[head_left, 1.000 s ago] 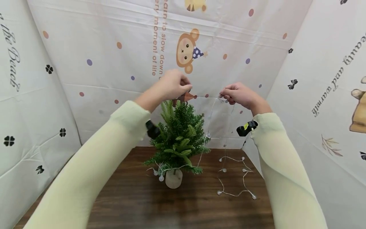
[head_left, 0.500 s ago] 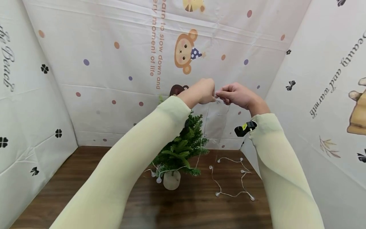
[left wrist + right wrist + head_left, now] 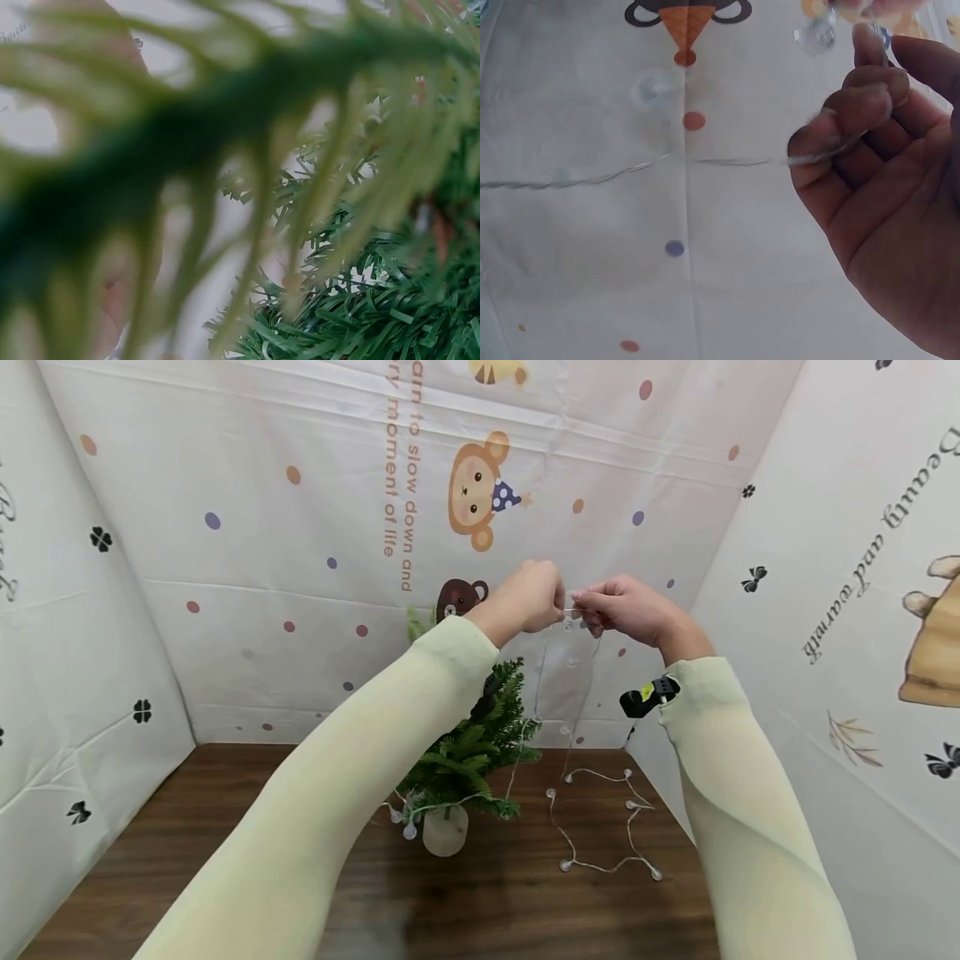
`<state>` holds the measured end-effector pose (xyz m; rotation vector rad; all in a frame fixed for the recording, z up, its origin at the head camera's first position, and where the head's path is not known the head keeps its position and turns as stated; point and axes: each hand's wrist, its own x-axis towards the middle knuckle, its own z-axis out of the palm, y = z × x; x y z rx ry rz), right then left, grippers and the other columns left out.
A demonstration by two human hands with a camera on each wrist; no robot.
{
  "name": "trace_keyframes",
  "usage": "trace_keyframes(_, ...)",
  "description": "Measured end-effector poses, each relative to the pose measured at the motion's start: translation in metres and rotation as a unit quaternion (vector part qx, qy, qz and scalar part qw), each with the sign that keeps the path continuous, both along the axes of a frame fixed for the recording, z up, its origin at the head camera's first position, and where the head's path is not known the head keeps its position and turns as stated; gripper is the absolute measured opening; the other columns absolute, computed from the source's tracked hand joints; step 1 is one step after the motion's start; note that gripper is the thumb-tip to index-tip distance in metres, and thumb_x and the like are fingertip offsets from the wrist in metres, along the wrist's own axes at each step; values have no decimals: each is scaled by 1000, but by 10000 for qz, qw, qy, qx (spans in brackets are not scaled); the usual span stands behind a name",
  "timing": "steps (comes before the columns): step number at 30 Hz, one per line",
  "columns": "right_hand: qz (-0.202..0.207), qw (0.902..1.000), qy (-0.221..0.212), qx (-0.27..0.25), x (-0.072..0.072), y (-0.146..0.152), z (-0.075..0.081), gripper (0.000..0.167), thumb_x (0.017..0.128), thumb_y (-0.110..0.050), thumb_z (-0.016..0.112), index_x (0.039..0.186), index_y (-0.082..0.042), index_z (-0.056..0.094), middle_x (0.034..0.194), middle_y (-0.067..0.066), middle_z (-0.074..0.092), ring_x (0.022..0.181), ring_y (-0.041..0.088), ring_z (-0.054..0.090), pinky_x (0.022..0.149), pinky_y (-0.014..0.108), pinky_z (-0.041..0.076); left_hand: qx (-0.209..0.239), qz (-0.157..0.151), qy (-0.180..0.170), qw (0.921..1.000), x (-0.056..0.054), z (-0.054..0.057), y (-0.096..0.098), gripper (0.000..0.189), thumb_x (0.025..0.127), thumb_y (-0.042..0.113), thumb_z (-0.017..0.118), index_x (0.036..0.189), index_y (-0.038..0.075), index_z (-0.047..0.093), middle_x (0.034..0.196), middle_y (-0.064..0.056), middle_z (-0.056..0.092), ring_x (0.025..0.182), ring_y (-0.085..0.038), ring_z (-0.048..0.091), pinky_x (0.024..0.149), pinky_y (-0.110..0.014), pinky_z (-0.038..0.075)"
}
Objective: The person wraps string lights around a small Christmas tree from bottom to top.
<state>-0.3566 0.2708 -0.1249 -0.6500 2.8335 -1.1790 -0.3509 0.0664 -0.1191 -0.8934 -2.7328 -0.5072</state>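
string lights (image 3: pixel 567 627) pinched in my left hand (image 3: pixel 534 597) and right hand (image 3: pixel 628 610), near the tree (image 3: pixel 465 752); some bulbs (image 3: pixel 565 866) on desk (image 3: pixel 600 918).

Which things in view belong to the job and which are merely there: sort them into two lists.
Seem part of the job:
string lights, held by the left hand and right hand
small green tree, lights across its lower branches

Merely there:
printed backdrop
wooden tabletop
black wrist-worn device
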Motion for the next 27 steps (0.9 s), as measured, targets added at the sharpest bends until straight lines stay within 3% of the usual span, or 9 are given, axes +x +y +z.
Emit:
trace_keyframes(5, -187, 9996, -117, -180, -3, 17, -8, 44, 105, -34, 59, 74, -2, 57, 75, 3, 57, 83, 20, 64, 82, 29, 53, -18, 0, 101, 9999, -3, -1, -6, 18, 97, 13, 61, 91, 11, 78, 91, -1, 72, 79, -15, 60, 66, -26, 49)
trace_keyframes(9, 178, 9945, -501, -899, -9, 36, -18, 31, 105, -25, 60, 84, -2, 67, 85, 1, 69, 89, 19, 67, 79, 28, 55, -27, 110, -22, 9999, -4, 0, -12, 17, 98, 15, 64, 92, 12, 79, 96, -2, 73, 83, -16, 61, 70, -27, 51)
trace_keyframes(14, 752, 9685, -1507, -1837, -10, 56, -29, 23, 108, -20, 53, 101, -3, 65, 114, 4, 76, 103, 23, 74, 90, 37, 61, -90, 188, -83, 9997, -4, 1, -16, 18, 97, 12, 62, 86, 12, 77, 97, -2, 73, 84, -16, 61, 70, -27, 49)
trace_keyframes(17, 689, 9593, -1913, -1958, -7, 68, -35, 21, 109, -23, 50, 101, -7, 62, 119, 5, 76, 85, 21, 75, 81, 36, 62, -151, 231, -93, 9996, -3, 0, -17, 19, 97, 11, 62, 83, 13, 75, 93, -1, 72, 83, -16, 60, 68, -27, 48)
trace_keyframes(19, 495, 9619, -1967, -1832, -4, 75, -38, 16, 109, -23, 51, 105, -13, 63, 115, 5, 77, 68, 14, 66, 70, 29, 59, -204, 227, -108, 9995, -2, -1, -16, 21, 97, 10, 61, 81, 13, 75, 91, 0, 72, 82, -16, 60, 66, -27, 47)
trace_keyframes(21, 277, 9696, -1841, -1587, -1, 82, -40, 13, 108, -21, 54, 110, -19, 67, 109, 1, 77, 58, 11, 48, 59, 25, 48, -252, 198, -127, 9994, -1, -1, -16, 22, 97, 10, 60, 80, 13, 75, 90, 0, 73, 81, -16, 60, 66, -26, 47)
trace_keyframes(24, 34, 9804, -1592, -1164, 2, 93, -42, 19, 105, -17, 59, 118, -25, 71, 103, -3, 77, 55, 12, 35, 56, 26, 37, -273, 168, -159, 9994, 0, -1, -15, 24, 97, 8, 58, 80, 13, 75, 92, -1, 73, 81, -16, 60, 65, -26, 47)
trace_keyframes(27, -244, 9874, -1408, -686, 5, 104, -43, 16, 103, -20, 63, 114, -23, 75, 97, -5, 77, 56, 12, 36, 58, 28, 39, -248, 193, -216, 9993, -1, -2, -16, 24, 97, 8, 58, 81, 14, 75, 95, 0, 73, 83, -16, 60, 66, -27, 47)
